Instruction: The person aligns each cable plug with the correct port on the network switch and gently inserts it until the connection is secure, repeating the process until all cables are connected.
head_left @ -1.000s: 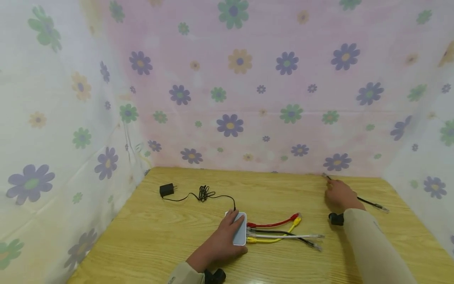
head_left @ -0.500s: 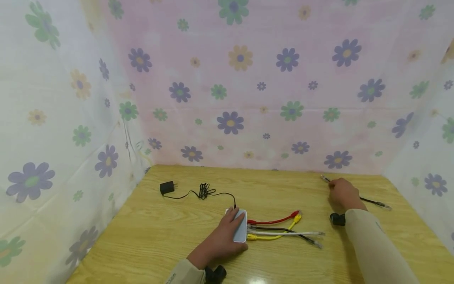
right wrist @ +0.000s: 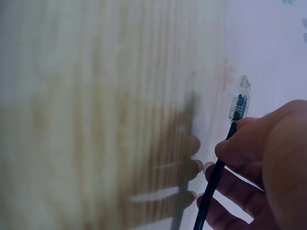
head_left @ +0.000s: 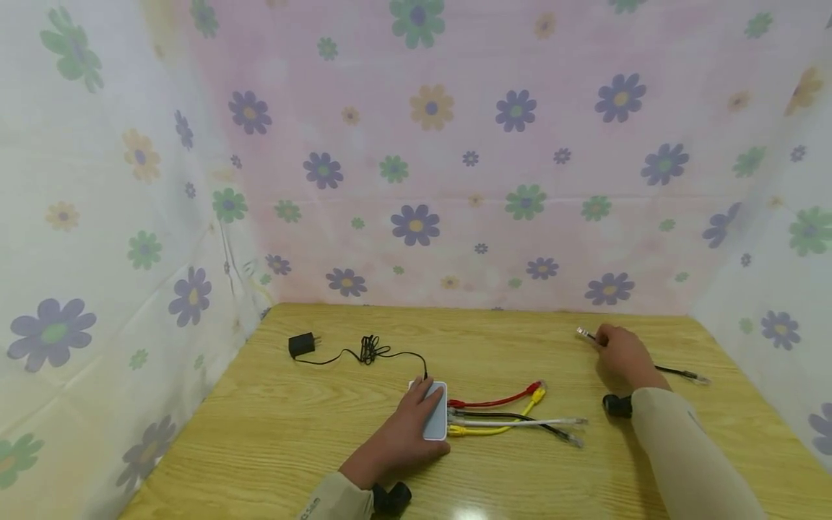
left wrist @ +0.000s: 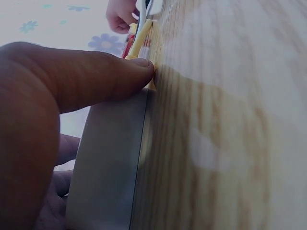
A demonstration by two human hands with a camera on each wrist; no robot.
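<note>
My left hand (head_left: pixel 406 432) grips a small white network switch (head_left: pixel 437 425) on the table, fingers over its top and thumb at its near side. In the left wrist view the thumb lies along the switch's pale side wall (left wrist: pixel 108 163). Over at the back right, my right hand (head_left: pixel 625 355) pinches a black network cable (right wrist: pixel 206 203) just behind its clear plug (right wrist: pixel 240 103). That plug points to the left in the head view, and the cable's other end (head_left: pixel 695 378) trails out past the wrist. From the switch's right side run a red cable (head_left: pixel 490 403), a yellow cable (head_left: pixel 487 432), a white cable (head_left: pixel 546 422) and another black cable (head_left: pixel 552 431).
A black power adapter (head_left: pixel 302 344) lies at the back left. Its thin cord (head_left: pixel 373 350), bundled midway, leads to the switch's back edge. Flowered cloth (head_left: pixel 455 217) walls the wooden table (head_left: pixel 273 433) at the back and sides.
My right hand has drawn the black cable's plug slightly left and toward me, its fingers now closer around it. The left hand keeps its place on the switch.
</note>
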